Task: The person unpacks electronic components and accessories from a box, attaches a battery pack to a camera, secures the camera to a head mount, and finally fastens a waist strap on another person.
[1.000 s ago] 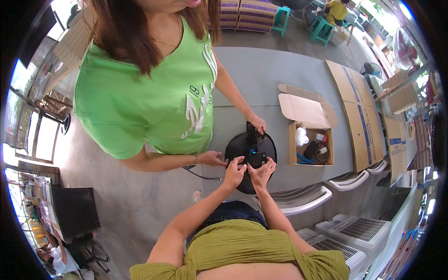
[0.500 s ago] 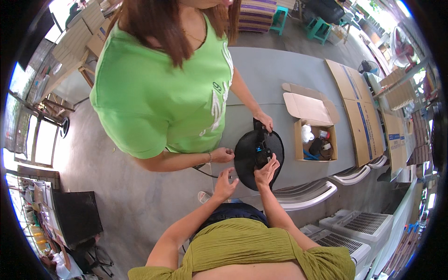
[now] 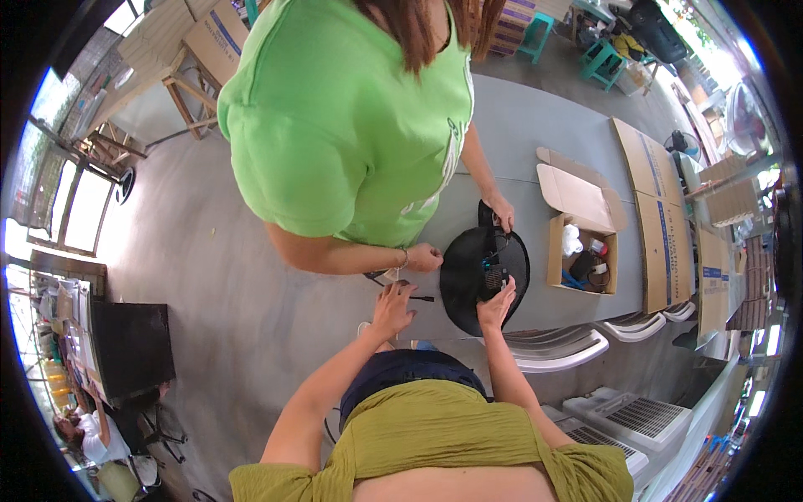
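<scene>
A black, round, mesh-like piece resembling a wide-brimmed hat (image 3: 462,293) lies at the grey table's near edge. On it sits a small black boxy device (image 3: 493,282) with a bluish glow. My right hand (image 3: 495,309) is at the device's near corner, fingers stretched out and thumb apart. My left hand (image 3: 391,311) hovers left of the hat, fingers spread, close to a black cable with a plug end (image 3: 426,299). Across from me, a co-worker's hand (image 3: 502,214) grips the hat's far side; their other hand (image 3: 427,258) is closed beside its left rim.
An open cardboard box (image 3: 621,269) with a white bundle, cables and small items stands right of the hat. Flat cardboard sheets (image 3: 665,251) lie along the table's right side. White plastic chairs (image 3: 556,350) sit under the near edge. The co-worker in green (image 3: 335,159) stands close at the left.
My right fingers have straightened from around the device. My left hand has moved away from the hat toward the cable, whose plug end now shows. The whole view has shifted.
</scene>
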`<state>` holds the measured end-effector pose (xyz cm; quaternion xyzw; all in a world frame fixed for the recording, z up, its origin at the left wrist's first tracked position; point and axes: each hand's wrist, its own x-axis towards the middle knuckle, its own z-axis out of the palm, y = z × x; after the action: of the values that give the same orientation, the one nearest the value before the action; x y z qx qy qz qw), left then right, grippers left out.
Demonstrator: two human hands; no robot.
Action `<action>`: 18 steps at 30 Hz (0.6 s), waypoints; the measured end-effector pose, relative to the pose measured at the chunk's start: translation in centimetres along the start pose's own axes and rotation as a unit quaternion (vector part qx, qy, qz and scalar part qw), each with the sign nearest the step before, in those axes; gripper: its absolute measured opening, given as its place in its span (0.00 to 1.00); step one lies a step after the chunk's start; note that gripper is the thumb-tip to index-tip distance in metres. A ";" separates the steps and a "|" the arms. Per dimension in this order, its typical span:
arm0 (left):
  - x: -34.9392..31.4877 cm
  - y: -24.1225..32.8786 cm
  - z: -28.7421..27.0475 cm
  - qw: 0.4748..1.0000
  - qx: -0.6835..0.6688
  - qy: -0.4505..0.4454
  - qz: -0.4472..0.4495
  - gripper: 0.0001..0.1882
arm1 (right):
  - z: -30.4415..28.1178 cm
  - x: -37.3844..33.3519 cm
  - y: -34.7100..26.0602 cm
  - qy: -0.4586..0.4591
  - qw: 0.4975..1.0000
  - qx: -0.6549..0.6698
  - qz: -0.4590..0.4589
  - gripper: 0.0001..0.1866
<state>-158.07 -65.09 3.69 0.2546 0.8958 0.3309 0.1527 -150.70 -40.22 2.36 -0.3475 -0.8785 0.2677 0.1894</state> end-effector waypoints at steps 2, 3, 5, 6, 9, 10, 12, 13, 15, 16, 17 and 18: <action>0.2 -0.5 0.8 1.000 0.011 -0.003 0.028 0.31 | -0.4 0.4 -0.4 -0.019 1.000 0.006 0.001 0.49; 0.3 -0.7 1.2 0.999 0.017 -0.005 0.042 0.31 | -0.6 0.4 -0.6 -0.029 1.000 0.009 0.002 0.49; 0.8 -0.5 2.1 0.998 0.023 0.002 0.053 0.28 | -1.0 0.7 -0.4 -0.053 0.998 0.014 0.010 0.49; 1.0 -0.4 2.4 0.998 0.026 0.006 0.059 0.27 | -1.2 0.7 -0.2 -0.066 0.998 0.016 0.014 0.49; 1.8 0.0 3.0 0.994 0.076 -0.011 0.075 0.19 | -1.3 0.7 0.7 -0.052 0.998 0.032 -0.013 0.50; 2.1 -0.1 3.2 0.994 0.053 -0.005 0.092 0.17 | -1.3 0.6 0.8 -0.055 0.998 0.036 -0.007 0.51; 2.6 -0.1 3.5 0.992 0.008 0.007 0.124 0.13 | -1.5 0.6 1.0 -0.058 0.997 0.034 -0.032 0.50; 2.9 0.7 3.4 0.991 -0.021 0.016 0.130 0.12 | -1.6 0.6 1.7 -0.058 0.997 0.031 -0.039 0.50; 3.2 3.9 2.3 0.987 -0.076 0.032 0.141 0.10 | -1.6 0.5 2.7 -0.054 0.997 0.032 -0.038 0.49; 3.3 5.2 1.6 0.984 -0.105 0.039 0.140 0.09 | -1.6 0.5 2.7 -0.053 0.997 0.035 -0.044 0.49; 3.5 6.4 1.4 0.980 -0.135 0.047 0.139 0.09 | -1.7 0.5 2.6 -0.051 0.997 0.038 -0.051 0.49; 3.8 7.7 1.1 0.975 -0.164 0.054 0.138 0.09 | -1.7 0.5 2.5 -0.050 0.996 0.046 -0.053 0.49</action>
<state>-157.97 -57.37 7.62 0.3286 0.7924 0.5046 0.0972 -148.87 -37.77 2.27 -0.2776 -0.8907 0.3146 0.1753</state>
